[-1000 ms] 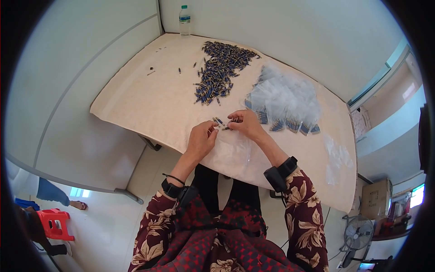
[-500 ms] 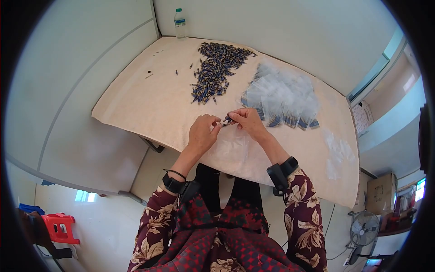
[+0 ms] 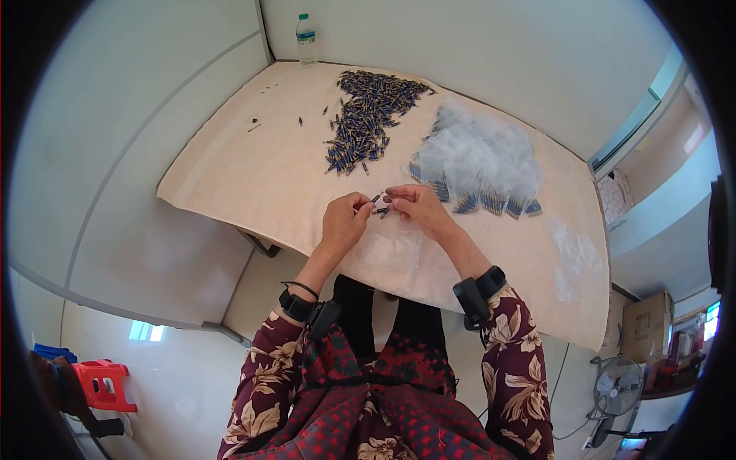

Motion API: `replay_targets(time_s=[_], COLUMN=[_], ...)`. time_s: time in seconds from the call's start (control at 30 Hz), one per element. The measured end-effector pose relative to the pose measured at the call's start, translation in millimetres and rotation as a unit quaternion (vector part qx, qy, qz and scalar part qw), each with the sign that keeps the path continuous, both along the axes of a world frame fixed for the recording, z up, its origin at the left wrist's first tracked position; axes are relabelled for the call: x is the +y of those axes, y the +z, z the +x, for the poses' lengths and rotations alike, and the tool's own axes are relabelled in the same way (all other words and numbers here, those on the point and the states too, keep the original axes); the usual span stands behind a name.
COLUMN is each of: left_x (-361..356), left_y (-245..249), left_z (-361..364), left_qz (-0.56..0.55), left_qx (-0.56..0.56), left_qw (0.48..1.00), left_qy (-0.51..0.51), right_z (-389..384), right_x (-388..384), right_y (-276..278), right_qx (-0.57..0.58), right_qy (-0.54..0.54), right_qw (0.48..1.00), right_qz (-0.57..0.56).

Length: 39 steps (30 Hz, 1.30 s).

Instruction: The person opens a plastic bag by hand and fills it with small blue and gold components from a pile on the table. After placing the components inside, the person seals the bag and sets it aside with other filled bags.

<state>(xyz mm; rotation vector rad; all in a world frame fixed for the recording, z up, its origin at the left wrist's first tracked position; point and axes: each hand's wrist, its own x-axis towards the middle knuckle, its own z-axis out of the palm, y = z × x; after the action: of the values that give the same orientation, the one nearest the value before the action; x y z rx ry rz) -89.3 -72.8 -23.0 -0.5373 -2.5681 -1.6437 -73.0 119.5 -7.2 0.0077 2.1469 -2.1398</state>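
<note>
My left hand [image 3: 345, 221] is closed in a pinch on a small dark-blue cylindrical part [image 3: 376, 198], which tilts up from the fingertips. Close by on the right, my right hand [image 3: 418, 207] has thumb and forefinger bent toward each other, with a few more of these dark parts [image 3: 383, 210] at or just below the fingertips. Whether it grips one cannot be made out. Below both hands a clear plastic bag [image 3: 387, 249] lies flat on the cloth. Farther back spreads a large pile of the same blue parts with brass-coloured ends [image 3: 360, 123].
Filled clear bags [image 3: 479, 157] are heaped right of the pile, and flat clear bags [image 3: 575, 257] lie at the right side. A water bottle [image 3: 306, 42] stands at the back edge of the cloth-covered table [image 3: 230, 169]. A red stool [image 3: 105, 385] and a fan [image 3: 618, 385] are on the floor.
My fingertips have moved slightly apart. The part in my left hand now points up and shows more clearly, and the right fingers have loosened. The piles and bags stay put.
</note>
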Motion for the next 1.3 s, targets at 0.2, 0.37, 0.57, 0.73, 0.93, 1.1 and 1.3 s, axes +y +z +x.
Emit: replay_targets(time_s=[0.2, 0.37, 0.57, 0.73, 0.93, 1.1, 1.3], left_x=[-3, -2, 5, 23, 36, 37, 28], left_y=[1, 0, 18, 30, 36, 35, 35], left_z=[7, 17, 40, 62, 87, 89, 83], left_qz=[0.047, 0.131, 0.224, 0.318, 0.426, 0.417, 0.338], left_qx=[-0.029, -0.052, -0.100, -0.166, -0.211, -0.191, -0.179], left_qw=[0.998, 0.989, 0.966, 0.926, 0.869, 0.881, 0.917], left_qy=[-0.029, -0.050, -0.081, -0.120, -0.132, -0.116, -0.114], right_z=[2, 12, 45, 70, 91, 96, 92], right_x=[6, 2, -9, -29, -43, -37, -29], right_y=[-4, 3, 34, 20, 24, 38, 41], right_qx=[0.008, 0.052, 0.117, 0.154, 0.211, 0.203, 0.203], right_qy=[0.021, -0.030, -0.070, -0.127, -0.159, -0.128, -0.104], right_qw=[0.997, 0.997, 0.990, 0.979, 0.959, 0.968, 0.974], right_qz=[0.070, 0.044, 0.036, -0.051, -0.098, -0.073, -0.006])
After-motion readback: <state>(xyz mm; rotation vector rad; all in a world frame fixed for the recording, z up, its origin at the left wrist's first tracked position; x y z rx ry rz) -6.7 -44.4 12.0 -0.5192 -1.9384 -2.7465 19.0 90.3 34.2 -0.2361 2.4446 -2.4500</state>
